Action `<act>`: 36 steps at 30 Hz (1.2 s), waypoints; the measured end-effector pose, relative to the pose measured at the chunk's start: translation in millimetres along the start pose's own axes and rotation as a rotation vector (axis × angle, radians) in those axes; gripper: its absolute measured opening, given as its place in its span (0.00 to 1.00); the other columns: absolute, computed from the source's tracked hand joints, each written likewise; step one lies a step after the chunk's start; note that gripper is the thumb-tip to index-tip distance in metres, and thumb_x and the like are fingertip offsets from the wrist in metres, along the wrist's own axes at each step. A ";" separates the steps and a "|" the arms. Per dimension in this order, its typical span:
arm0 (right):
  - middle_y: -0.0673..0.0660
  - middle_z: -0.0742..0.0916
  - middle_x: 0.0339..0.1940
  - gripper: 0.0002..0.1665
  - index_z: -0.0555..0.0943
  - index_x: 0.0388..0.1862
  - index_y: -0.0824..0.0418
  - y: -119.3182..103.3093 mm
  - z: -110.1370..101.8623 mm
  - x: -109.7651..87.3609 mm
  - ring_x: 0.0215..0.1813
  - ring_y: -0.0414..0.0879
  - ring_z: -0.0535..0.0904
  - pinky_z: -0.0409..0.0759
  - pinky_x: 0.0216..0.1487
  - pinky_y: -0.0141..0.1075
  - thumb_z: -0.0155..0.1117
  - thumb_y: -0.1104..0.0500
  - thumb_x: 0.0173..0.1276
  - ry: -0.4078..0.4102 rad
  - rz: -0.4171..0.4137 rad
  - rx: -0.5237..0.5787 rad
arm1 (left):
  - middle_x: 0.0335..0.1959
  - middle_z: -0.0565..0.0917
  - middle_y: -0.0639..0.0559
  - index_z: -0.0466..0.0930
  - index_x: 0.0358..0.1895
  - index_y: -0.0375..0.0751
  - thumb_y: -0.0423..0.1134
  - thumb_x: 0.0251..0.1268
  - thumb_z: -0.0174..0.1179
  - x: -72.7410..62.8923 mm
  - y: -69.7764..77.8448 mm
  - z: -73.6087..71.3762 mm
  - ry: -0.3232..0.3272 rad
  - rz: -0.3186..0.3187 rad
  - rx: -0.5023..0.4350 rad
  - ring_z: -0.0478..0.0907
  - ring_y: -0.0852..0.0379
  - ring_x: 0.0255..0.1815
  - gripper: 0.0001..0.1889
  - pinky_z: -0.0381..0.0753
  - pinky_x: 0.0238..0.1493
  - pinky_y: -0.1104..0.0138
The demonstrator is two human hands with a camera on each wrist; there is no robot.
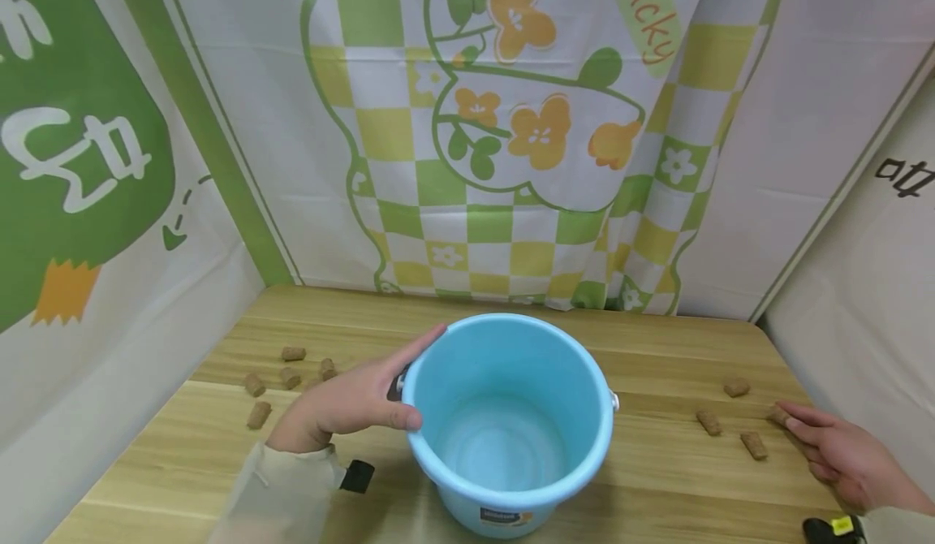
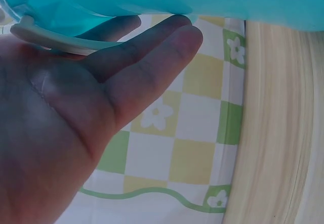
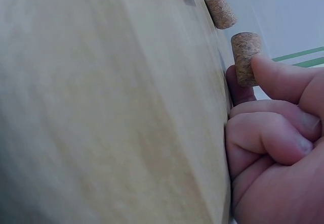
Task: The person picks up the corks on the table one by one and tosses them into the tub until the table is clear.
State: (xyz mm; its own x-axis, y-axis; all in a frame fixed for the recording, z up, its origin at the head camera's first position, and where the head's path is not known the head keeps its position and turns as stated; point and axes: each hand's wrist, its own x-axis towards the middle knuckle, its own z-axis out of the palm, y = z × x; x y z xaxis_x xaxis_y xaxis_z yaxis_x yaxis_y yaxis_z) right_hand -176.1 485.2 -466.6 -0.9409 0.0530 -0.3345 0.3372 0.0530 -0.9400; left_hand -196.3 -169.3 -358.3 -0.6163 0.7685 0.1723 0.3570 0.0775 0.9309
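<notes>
A light blue bucket stands upright on the wooden table, its inside empty. My left hand rests against its left side, thumb at the rim and the other fingers spread along the outside. In the left wrist view those fingers lie fairly straight beside the blue wall, with the pale handle crossing near them. At the far right, my right hand pinches a cork between thumb and index finger, close to the table, its other fingers curled. Three more corks lie near it, one of them this cork.
Several corks lie scattered left of the bucket, partly behind the left forearm. A patterned curtain hangs at the table's back edge. Printed cloth walls rise on both sides of the wooden table.
</notes>
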 end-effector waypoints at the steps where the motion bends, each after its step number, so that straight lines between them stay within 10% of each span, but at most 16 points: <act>1: 0.33 0.84 0.40 0.28 0.84 0.37 0.28 -0.5 0.1 -0.1 0.16 0.34 0.63 0.68 0.16 0.30 0.51 0.64 0.79 0.002 0.005 0.009 | 0.75 0.57 0.36 0.39 0.82 0.54 0.58 0.61 0.69 0.3 0.2 0.3 -0.003 0.001 -0.006 0.69 0.35 0.65 0.55 0.75 0.58 0.49; 9: 0.37 0.86 0.41 0.28 0.87 0.38 0.35 -2.3 -1.6 -2.0 0.18 0.33 0.64 0.68 0.16 0.28 0.49 0.66 0.80 -0.051 -0.003 0.161 | 0.76 0.56 0.36 0.38 0.82 0.55 0.56 0.63 0.67 1.4 1.2 -0.4 -0.008 -0.011 -0.029 0.67 0.35 0.66 0.53 0.74 0.59 0.48; 25: 0.48 0.85 0.51 0.22 0.84 0.52 0.58 -15.8 -22.4 -1.6 0.26 0.33 0.38 0.56 0.24 0.25 0.39 0.57 0.84 -0.526 -0.008 0.778 | 0.74 0.57 0.34 0.37 0.82 0.52 0.59 0.60 0.69 5.2 1.4 -0.7 -0.024 -0.001 -0.045 0.68 0.34 0.65 0.57 0.74 0.59 0.49; 36: 0.56 0.81 0.58 0.29 0.77 0.65 0.62 -73.7 8.7 -11.8 0.23 0.39 0.40 0.44 0.23 0.29 0.26 0.61 0.85 -0.687 -0.228 0.735 | 0.74 0.58 0.36 0.35 0.82 0.55 0.59 0.58 0.70 3.3 -0.4 -0.8 -0.031 -0.048 -0.051 0.68 0.34 0.65 0.59 0.73 0.60 0.50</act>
State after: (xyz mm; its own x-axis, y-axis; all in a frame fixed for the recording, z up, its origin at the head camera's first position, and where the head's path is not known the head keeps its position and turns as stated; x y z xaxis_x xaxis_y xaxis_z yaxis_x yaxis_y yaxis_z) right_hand -190.0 472.0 -394.0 -0.8731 -0.4756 0.1075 0.2627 -0.6446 -0.7180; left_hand -198.9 -167.3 -357.9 -0.6099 0.7837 0.1175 0.2907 0.0834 0.9532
